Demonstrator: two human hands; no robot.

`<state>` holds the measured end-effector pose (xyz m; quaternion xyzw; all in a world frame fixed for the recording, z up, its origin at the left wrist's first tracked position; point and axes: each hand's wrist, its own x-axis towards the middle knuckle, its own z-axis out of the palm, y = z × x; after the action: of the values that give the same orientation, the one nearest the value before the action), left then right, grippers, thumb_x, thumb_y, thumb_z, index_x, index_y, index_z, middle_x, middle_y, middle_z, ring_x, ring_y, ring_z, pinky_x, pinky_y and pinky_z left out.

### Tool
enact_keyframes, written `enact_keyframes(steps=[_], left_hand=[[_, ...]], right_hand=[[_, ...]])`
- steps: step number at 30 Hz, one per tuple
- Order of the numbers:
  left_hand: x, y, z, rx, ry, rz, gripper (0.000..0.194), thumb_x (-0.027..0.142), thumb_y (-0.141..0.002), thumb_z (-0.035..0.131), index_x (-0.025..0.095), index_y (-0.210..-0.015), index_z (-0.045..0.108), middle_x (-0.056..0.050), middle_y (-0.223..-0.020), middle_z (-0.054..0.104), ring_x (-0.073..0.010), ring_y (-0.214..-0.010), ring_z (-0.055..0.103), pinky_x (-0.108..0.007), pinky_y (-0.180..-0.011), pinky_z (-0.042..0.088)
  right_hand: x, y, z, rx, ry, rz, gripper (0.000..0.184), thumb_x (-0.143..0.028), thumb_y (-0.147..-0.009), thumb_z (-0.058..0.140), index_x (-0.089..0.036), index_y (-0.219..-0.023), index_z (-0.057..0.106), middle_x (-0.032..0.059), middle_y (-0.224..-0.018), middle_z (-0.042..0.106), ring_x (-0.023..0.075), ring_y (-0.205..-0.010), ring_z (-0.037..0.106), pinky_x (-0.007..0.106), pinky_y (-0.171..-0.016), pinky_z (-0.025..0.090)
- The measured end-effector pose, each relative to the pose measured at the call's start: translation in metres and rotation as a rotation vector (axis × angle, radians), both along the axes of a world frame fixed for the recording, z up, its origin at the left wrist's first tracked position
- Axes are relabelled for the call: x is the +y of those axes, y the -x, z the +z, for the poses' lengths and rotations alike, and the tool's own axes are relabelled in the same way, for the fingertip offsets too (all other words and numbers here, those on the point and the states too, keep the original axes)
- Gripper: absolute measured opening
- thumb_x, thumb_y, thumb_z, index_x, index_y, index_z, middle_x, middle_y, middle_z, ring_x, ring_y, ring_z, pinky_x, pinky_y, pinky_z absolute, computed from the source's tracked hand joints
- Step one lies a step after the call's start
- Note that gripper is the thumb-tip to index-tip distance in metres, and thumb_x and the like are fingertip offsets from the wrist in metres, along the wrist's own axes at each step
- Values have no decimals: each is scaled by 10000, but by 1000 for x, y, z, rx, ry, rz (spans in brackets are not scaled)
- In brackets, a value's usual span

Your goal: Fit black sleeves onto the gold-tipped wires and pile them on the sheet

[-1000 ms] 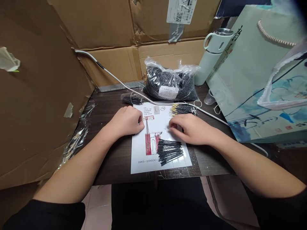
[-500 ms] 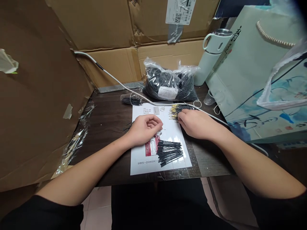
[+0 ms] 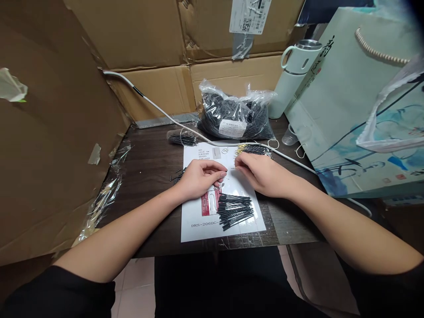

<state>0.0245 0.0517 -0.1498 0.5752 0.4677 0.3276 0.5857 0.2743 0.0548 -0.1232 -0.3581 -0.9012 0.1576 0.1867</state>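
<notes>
Over the white printed sheet (image 3: 195, 234), my left hand (image 3: 202, 177) has thumb and fingertips pinched together; a tiny dark bit shows at the tips, too small to name. Facing it a short gap away, my right hand (image 3: 263, 173) is also closed in a pinch, and what it holds is hidden. Just behind the right hand lies a pile of thin black pins with gold ends (image 3: 253, 150). A bundle of thin black rods (image 3: 234, 211) rests on the sheet, below both hands. Short black tubes (image 3: 177, 176) are partly covered by my left hand.
A clear bag of black parts (image 3: 236, 112) stands against the cardboard wall (image 3: 142, 35). Left of it lies a clear cup with black rods (image 3: 182, 138). A white cable (image 3: 159, 108) crosses the table. A pale green bottle (image 3: 291, 79) and paper bag (image 3: 351, 88) stand right.
My right hand has moved left, away from the gold-ended pile and closer to my left hand. The left hand's fingers have drawn closer together.
</notes>
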Motion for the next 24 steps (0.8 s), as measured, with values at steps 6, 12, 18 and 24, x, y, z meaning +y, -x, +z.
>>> enact_keyframes(steps=[6,12,18,24], left_hand=[[-1,0,0,7,-30,-17,252,347,-837,862,150,-990,827,-62,-811,772,-136,-712,707,-262,-667,627],[-1,-1,-1,17,-23,-19,271,373,-829,866,157,-988,830,-57,-833,775,-136,-719,702,-270,-690,632],[-2,0,-2,29,-39,-45,272,378,-839,858,157,-996,831,-59,-857,778,-128,-720,689,-262,-700,606],[-5,0,-1,71,-140,-43,253,364,-864,832,151,-1000,826,-69,-915,795,-121,-734,676,-242,-681,558]], right_hand=[[-1,5,-5,141,44,78,149,-242,-1103,467,-176,-1053,592,94,-948,673,219,-844,613,352,-769,472],[-1,4,-3,150,26,77,130,-222,-1090,489,-183,-1043,604,91,-949,680,218,-842,625,348,-765,484],[-2,4,-3,150,20,88,118,-224,-1085,500,-179,-1055,605,93,-950,672,224,-843,612,358,-766,486],[-1,3,-2,155,-8,117,104,-164,-1054,524,-170,-1051,629,93,-973,652,219,-869,608,346,-779,488]])
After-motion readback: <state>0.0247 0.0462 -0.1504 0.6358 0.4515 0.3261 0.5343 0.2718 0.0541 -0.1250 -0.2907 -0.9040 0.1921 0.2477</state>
